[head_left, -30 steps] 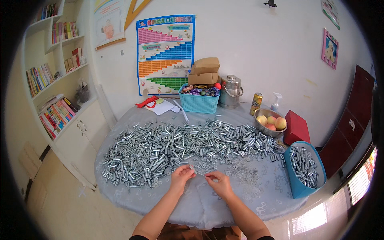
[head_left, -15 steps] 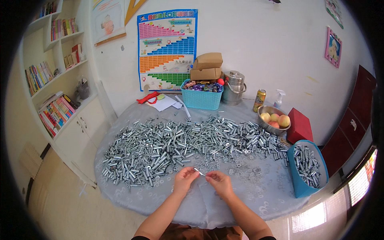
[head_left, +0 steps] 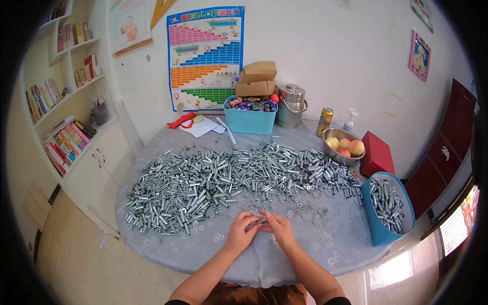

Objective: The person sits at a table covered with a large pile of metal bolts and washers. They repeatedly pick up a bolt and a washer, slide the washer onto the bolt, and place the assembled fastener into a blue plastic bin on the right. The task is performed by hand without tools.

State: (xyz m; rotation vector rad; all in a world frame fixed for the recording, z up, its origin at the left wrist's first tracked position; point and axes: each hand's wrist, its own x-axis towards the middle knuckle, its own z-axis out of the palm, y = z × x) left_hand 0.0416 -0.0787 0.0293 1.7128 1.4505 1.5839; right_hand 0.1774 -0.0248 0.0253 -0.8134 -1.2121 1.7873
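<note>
At the near side of a cloth-covered table (head_left: pixel 310 259), a person's left hand (head_left: pixel 240 234) and right hand (head_left: pixel 281 229) meet over a small metal part (head_left: pixel 261 220), the fingers of both closed on it and the fingertips hiding much of its shape. The part is held above the cloth, just short of a scatter of washers (head_left: pixel 311 216). Beyond the hands, a broad heap (head_left: pixel 213 178) of silvery tubes and bolts stretches across the table, densest to the person's left. At the right edge stands a blue bin (head_left: pixel 375 223), filled with more metal pieces (head_left: pixel 389 207). Behind it sit a red box (head_left: pixel 377 154) and a steel bowl (head_left: pixel 333 154) of fruit (head_left: pixel 357 148), with a yellow can (head_left: pixel 325 122) and a spray bottle (head_left: pixel 349 121) close by. Toward the wall, a lidded steel canister (head_left: pixel 290 116) stands beside a light-blue basket (head_left: pixel 249 122) packed with small items, two brown cartons (head_left: pixel 255 79) resting on top. White papers (head_left: pixel 201 127) and a red item (head_left: pixel 181 120) lie to its left. A colorful poster (head_left: pixel 206 61) hangs above, and a white bookcase (head_left: pixel 71 96) lines the left side of the room.
</note>
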